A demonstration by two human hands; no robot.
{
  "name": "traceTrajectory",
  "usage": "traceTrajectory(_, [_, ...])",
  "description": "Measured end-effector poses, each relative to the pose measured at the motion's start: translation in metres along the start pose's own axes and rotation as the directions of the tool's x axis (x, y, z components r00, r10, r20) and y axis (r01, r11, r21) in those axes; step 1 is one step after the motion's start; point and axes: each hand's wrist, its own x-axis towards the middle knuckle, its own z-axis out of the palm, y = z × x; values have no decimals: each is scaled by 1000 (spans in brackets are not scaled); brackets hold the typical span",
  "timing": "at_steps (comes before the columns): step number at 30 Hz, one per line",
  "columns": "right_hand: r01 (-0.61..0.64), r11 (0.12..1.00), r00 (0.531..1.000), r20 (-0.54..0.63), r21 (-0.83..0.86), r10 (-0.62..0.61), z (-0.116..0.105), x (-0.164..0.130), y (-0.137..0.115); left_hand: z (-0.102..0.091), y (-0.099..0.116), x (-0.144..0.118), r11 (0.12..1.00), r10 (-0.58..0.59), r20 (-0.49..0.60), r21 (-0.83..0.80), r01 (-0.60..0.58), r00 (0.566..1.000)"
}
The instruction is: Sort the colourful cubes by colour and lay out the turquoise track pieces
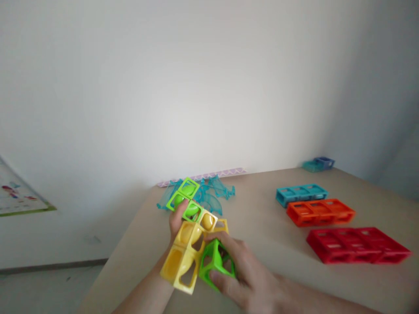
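Gripping a green cube (214, 258), the right hand (245, 267) could press crookedly, dislodging adjacent yellow cubes (186, 249) from green cubes (187, 189) the left hand (176, 225) clasps.

Illumination is soft and moderate, brightest mid-frame on the smooth white painted wall (203, 113); the upper right falls into grey shadow. Blur softens my bare right hand (247, 268) and the red plastic three-cell block row (355, 249), lower right.

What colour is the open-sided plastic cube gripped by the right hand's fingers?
Bright green; the cube shows best in the head view.
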Motion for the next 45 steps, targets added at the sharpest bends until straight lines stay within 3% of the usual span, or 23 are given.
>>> traceTrajectory(3, [-68, 993, 996, -65, -93, 62, -4, 2, 0, -2, 3, 9, 994, -36, -41, -103, 31, 998])
traceTrajectory(7, [-105, 981, 986, -146, -165, 81, -8, 2, 1, -5, 8, 21, 981, 122, -178, -129, -146, 976])
traceTrajectory(11, [-145, 979, 951, -295, -144, 98, -10, 1, 6, -6, 8, 21, 974, 188, -68, -118, -194, 980])
traceTrajectory(16, [-240, 970, 844, -502, -37, 190, -12, 6, 21, -8, 9, 14, 977, 211, 111, -13, -211, 971])
traceTrajectory(19, [-196, 980, 805, -565, 33, 180, -11, 13, 31, -7, 9, 8, 978, 186, 193, 57, -200, 963])
traceTrajectory(27, [-54, 995, 783, -615, 81, 93, -8, 20, 31, -7, -5, 3, 973, 74, 389, 174, -152, 918])
traceTrajectory(32, [-91, 991, 752, -646, 96, 132, -13, 20, 31, -8, -10, 6, 984, -10, 429, 165, -67, 903])
traceTrajectory(36, [-147, 984, 774, -607, 103, 180, -19, 19, 28, -9, -12, 9, 973, 49, 400, 186, -134, 915])
traceTrajectory(41, [-183, 979, 810, -551, 90, 202, -21, 17, 24, -14, -14, 17, 905, 226, 295, 288, -312, 928])
traceTrajectory(45, [-128, 986, 787, -595, 106, 166, -21, 19, 34, -16, -12, 19, 877, 279, 246, 328, -351, 928])
